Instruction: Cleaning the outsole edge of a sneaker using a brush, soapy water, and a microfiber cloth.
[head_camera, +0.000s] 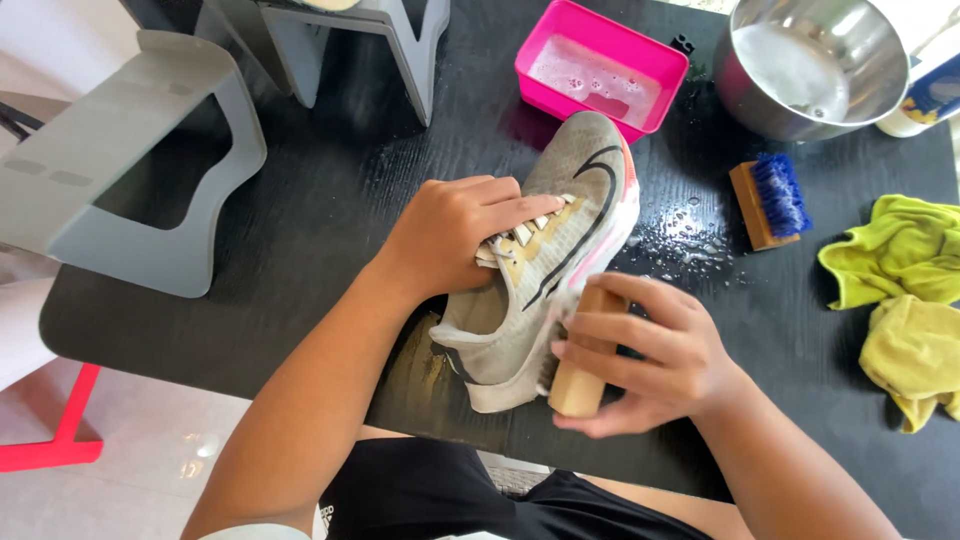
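A grey running shoe (575, 185) with a black curved stripe and pink sole edge lies on the black table (330, 200), toe pointing away. My left hand (455, 230) presses down on its laces and tongue, holding it in place. My right hand (650, 355) grips a wooden-backed brush (578, 385), whose bristles rest against the shoe's right side near the heel.
A pink tub (545, 45) of soapy water and a steel bowl (880, 40) stand at the back. A blue-bristled wooden brush (770, 200) and yellow-green cloths (905, 300) lie to the right. Grey stools (140, 160) stand at the left. Water drops sit by the shoe.
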